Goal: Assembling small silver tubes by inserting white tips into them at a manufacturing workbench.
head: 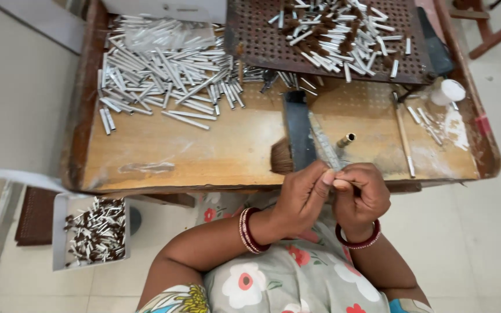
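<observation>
Your left hand point(304, 194) and right hand point(359, 194) meet at the near edge of the counter point(204, 153), fingertips pressed together just over its rim. Your right hand's grip is narrow: thumb and forefinger pinch a thin, pale metal tube point(341, 184), of which only a short part shows between the fingers. Your left hand's fingers curl closed against that same spot, touching the tube's end; whether they pinch it too, you cannot tell from this view. Both wrists carry red bangles.

Just beyond your left hand, a tuft of brown bristle point(281, 156) lies on the counter, touching a dark flat bar point(298, 130) that runs away from you. Beside the bar lies a narrow metal strip point(323, 142), and near it a short brass ferrule point(346, 139) points up and to the right.

Far left on the counter: a loose heap of silver tubes point(163, 72). Far right: a dark perforated tray point(262, 43) holding a pile of tubes with brown tufts point(337, 32). A thin wooden stick point(404, 139) lies at the right, near a small white lid point(452, 90) and a smear of white powder.

On the floor at your left, a grey box point(59, 232) holds more tufted tubes.
</observation>
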